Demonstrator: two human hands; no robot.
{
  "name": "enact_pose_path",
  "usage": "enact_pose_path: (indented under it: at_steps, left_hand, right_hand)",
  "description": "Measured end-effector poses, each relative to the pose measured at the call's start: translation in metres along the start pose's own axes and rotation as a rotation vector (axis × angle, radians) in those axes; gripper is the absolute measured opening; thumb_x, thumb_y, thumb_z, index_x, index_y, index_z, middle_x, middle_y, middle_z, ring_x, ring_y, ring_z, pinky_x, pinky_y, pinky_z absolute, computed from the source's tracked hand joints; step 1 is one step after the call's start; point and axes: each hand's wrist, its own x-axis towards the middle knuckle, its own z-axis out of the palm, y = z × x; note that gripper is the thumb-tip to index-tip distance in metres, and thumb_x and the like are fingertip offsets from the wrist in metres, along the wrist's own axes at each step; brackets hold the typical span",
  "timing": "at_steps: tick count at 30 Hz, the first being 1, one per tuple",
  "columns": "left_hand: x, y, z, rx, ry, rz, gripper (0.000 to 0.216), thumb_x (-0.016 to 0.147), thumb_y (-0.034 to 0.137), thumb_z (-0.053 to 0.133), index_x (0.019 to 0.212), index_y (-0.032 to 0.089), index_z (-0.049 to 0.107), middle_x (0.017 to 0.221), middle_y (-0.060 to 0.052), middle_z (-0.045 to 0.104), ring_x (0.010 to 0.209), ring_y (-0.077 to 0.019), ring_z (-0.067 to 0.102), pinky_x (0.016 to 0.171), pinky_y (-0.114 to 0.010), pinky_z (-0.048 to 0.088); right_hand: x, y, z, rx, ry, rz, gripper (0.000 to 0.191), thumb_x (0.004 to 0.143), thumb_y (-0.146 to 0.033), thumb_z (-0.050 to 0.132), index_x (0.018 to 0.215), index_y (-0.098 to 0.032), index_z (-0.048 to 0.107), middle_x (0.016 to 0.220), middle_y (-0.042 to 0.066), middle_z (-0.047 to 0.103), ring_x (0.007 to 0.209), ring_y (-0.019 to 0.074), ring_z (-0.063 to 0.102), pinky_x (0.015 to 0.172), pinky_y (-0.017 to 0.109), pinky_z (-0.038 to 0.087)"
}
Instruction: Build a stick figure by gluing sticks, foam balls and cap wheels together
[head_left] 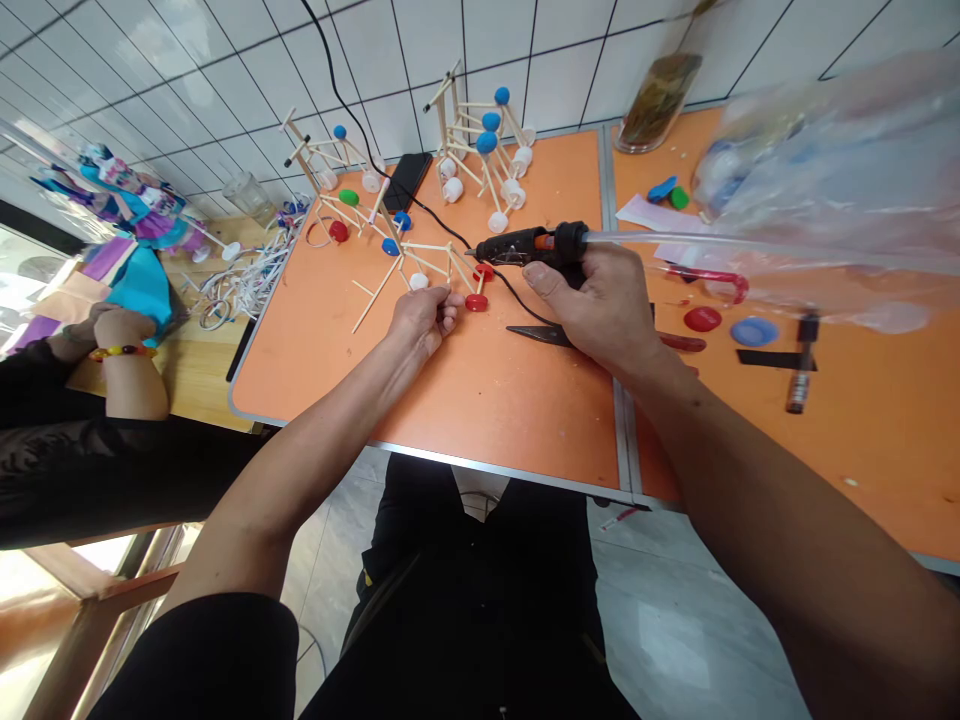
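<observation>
your right hand (600, 305) is wrapped around a black glue gun (529, 245), fingers closed on the grip, nozzle pointing left toward the stick frame (431, 265) lying on the orange bench (487, 390). a clear glue stick (675, 240) projects from the rear of the gun to the right. your left hand (424, 315) sits just near of the frame, fingertips drawn together and pinching one of its thin sticks close to a red bottle cap (476, 302). a second red cap (484, 271) sits just under the nozzle; the nozzle appears to be at or very near it, but contact cannot be confirmed.

judgement on the step in hand: keep the pinched stick flat and steady on the bench, bring the nozzle to the joint only, and keep your left fingertips clear of the hot tip. mind the black cord (517, 300) running under your right hand, as it could drag on the frame.

on the far side stand two finished stick models with blue and white caps (484, 140) (330, 160). scissors (547, 335) lie partly beneath your right hand. loose red and blue caps (727, 325) and a black marker (801, 375) lie to the right.

limits of view: a blurred clear plastic bag (825, 170) covers the far right of the bench and hides what lies behind it. the glue joint itself is too small to make out. at the left edge another person's hand with a beaded bracelet (124, 350) rests on a separate wooden surface; what it is doing cannot be told.
</observation>
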Motion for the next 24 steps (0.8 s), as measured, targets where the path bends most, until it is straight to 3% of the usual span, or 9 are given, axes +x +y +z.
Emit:
enact_pose_path:
  at_steps: [24]
  left_hand:
    - [0.0044, -0.0021, -0.0007, -0.019, -0.003, 0.008, 0.03, 0.113, 0.005, 0.058, 0.087, 0.02, 0.056, 0.06, 0.0, 0.07, 0.039, -0.0044, 0.05, 0.042, -0.012, 0.032]
  right_hand:
    - [0.0003, 0.0033, 0.0039, -0.011, 0.024, 0.015, 0.042, 0.108, -0.058, 0.072, 0.121, -0.022, 0.089, 0.102, 0.008, 0.087, 0.097, 0.0314, 0.081, 0.092, 0.048, 0.067]
